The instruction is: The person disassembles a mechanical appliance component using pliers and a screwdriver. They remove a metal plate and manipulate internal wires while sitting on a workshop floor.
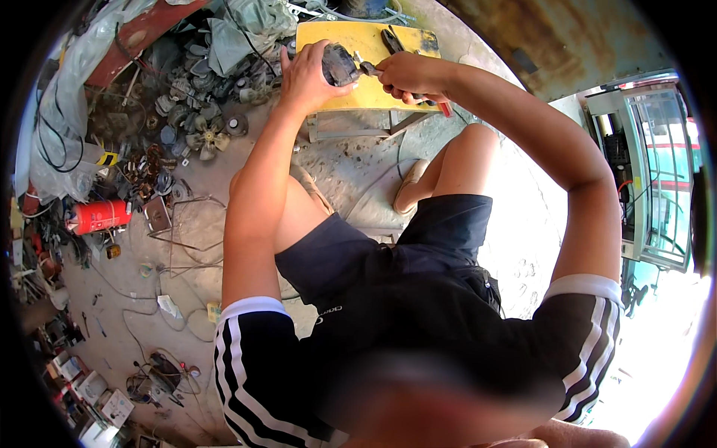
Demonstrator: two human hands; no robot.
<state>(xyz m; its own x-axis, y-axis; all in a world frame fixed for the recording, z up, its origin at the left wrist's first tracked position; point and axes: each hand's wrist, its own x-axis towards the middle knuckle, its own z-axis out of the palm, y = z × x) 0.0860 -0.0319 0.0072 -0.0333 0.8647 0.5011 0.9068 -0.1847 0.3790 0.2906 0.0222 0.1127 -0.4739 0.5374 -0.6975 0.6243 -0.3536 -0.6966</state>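
On a yellow-topped low table (325,33), my left hand (305,81) is wrapped around a dark, rounded part that looks like a small motor (340,66). A short light-coloured stub stands out at its right side. My right hand (413,76) is closed on a pair of pliers (369,69), whose dark jaws point left at the part and appear to touch it. The red end of a handle shows below the right hand. Further back on the tabletop lies a second dark tool, also like pliers (391,42).
Old motors and fan parts (207,138) are heaped on the floor at the left. Nearer are a red fire extinguisher (102,216) and loose cables (157,272). A glass-fronted cabinet (657,172) stands at the right, near a rusty metal panel (556,45).
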